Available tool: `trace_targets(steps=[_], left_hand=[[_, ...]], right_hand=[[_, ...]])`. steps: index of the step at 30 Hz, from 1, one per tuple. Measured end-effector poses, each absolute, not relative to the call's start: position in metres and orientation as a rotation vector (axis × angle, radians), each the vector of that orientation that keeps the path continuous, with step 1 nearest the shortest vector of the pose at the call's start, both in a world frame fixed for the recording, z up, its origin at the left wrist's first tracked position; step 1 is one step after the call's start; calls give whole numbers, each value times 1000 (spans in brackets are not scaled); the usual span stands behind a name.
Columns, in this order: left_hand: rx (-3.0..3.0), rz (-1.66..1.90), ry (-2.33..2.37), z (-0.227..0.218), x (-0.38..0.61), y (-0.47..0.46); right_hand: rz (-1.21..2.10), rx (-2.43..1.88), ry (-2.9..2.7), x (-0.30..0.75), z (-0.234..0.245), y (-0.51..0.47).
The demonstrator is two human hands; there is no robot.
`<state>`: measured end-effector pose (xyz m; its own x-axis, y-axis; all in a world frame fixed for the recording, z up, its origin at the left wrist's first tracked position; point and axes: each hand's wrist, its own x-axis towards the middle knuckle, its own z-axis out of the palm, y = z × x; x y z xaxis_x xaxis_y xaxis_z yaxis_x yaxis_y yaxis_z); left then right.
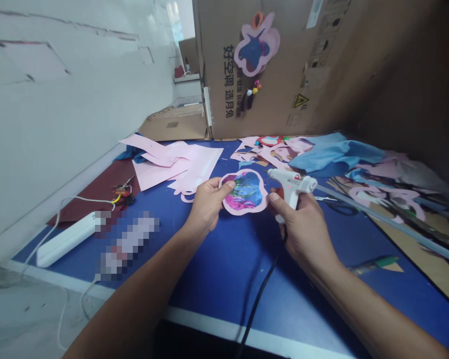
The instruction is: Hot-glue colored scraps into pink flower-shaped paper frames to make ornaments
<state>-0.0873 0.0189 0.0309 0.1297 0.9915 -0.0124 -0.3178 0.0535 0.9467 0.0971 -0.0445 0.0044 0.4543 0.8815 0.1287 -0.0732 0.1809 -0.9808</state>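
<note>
My left hand (207, 205) pinches the edge of a flower-shaped pink paper cutout (244, 192) with a glossy blue and magenta centre. My right hand (303, 227) grips a white hot glue gun (292, 187), its nozzle pointing left, close to the cutout's right edge. A black power cord (258, 299) runs down from the glue gun across the blue tabletop (224, 279).
Pink paper sheets (172, 162) and scraps lie ahead, beside a blue cloth (333, 152). Long glue sticks (389, 224) lie at right. Scissors (121, 192) rest on a dark red mat (90, 192). A white power strip (65, 239) sits left. A cardboard box (254, 65) stands behind.
</note>
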Motion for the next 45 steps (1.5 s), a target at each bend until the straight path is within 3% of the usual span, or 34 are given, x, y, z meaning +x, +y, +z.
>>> trace_targets(steps=[26,45], left_hand=[[852,1666,869,50,-136,64],[869,1618,885,49,-132,58]], right_hand=[[1995,-824,-317,75,20,-68],[2118,-1062,-686,74,18,-73]])
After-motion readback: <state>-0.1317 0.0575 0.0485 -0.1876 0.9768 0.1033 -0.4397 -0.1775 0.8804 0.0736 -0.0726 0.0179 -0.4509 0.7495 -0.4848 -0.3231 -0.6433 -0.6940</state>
